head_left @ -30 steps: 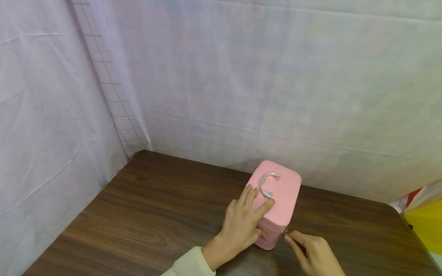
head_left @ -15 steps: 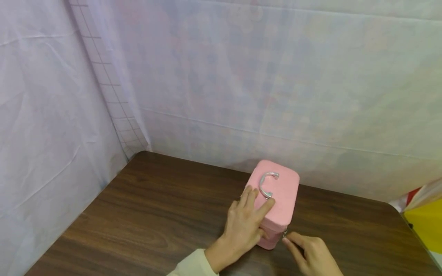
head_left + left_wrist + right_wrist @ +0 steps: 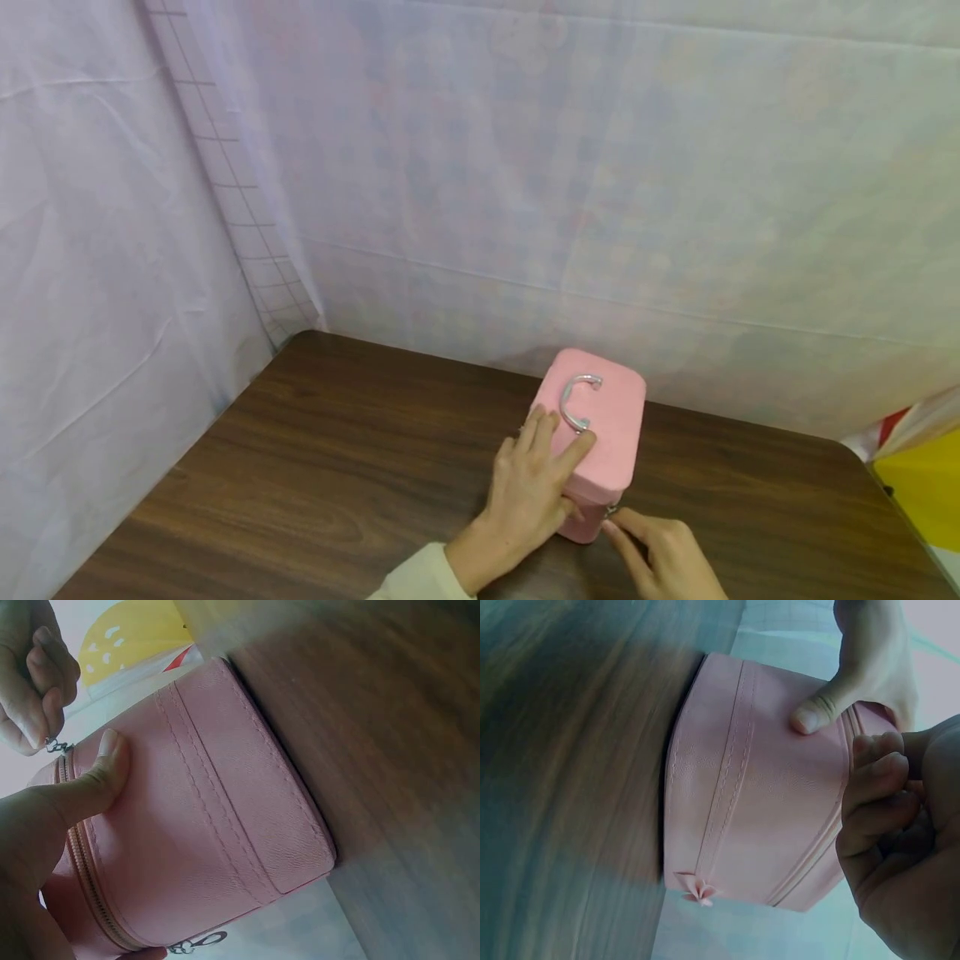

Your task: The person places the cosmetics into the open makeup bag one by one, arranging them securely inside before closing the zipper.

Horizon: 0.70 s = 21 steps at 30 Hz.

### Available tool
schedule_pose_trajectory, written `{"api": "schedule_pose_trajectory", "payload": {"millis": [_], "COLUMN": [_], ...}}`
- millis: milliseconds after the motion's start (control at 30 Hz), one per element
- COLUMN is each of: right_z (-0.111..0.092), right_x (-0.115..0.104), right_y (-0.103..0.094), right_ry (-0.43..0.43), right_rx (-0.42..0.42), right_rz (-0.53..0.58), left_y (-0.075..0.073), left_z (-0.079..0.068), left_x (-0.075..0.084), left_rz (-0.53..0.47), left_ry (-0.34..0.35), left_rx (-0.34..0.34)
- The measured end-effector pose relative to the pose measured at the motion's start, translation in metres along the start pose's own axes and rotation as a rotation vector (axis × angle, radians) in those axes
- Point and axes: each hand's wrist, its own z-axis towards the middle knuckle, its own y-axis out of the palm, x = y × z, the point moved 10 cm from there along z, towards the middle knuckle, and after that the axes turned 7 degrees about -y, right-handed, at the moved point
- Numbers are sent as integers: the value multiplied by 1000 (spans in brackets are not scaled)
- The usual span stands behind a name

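A pink zip-up cosmetic case [image 3: 611,433] with a silver top handle [image 3: 573,404] stands on the table, its lid down. My left hand [image 3: 525,487] holds it from the near left, fingers spread on the lid, thumb pressing the side below the zip. At the near right corner my right hand [image 3: 663,550] pinches a small silver zipper pull [image 3: 56,745]. The left wrist view shows the zip's teeth [image 3: 90,885] running past my left thumb. A second silver pull [image 3: 199,943] hangs at another side. In the right wrist view, curled fingers hide the pinched pull.
Under the case is a dark wood-grain table [image 3: 322,467]. Pale cloth [image 3: 480,167] hangs close behind it and at the left. Something yellow [image 3: 922,492] stands beyond the table's right edge. A small pink bow [image 3: 697,889] sits on the case's side.
My right hand has moved a little left with the zipper pull, along the case's near corner. The case appears slightly further left in view. My left hand keeps its hold.
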Motion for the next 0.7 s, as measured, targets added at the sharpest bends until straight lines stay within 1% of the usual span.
{"api": "schedule_pose_trajectory", "payload": {"millis": [300, 400, 467, 533, 600, 633, 700], "right_z": [0, -1, -1, -1, -2, -2, -2], "right_x": [1, 2, 3, 4, 4, 5, 6], "right_y": [0, -1, -1, -2, -3, -3, -5], "right_ry": [2, 1, 7, 6, 12, 15, 19], "right_rx": [9, -1, -14, -29, -44, -51, -65], "right_rz": [1, 0, -14, -39, -67, -76, -84], "left_y": [-1, -2, -1, 0, 0, 0, 0], "left_z": [1, 1, 1, 2, 4, 4, 6], "left_x": [3, 6, 9, 11, 12, 11, 8], "left_rz": [21, 53, 93, 145, 188, 195, 171], "left_ry": [-2, -1, 15, 47, 100, 130, 187], "left_rx": [8, 20, 20, -7, -56, -89, -162]}}
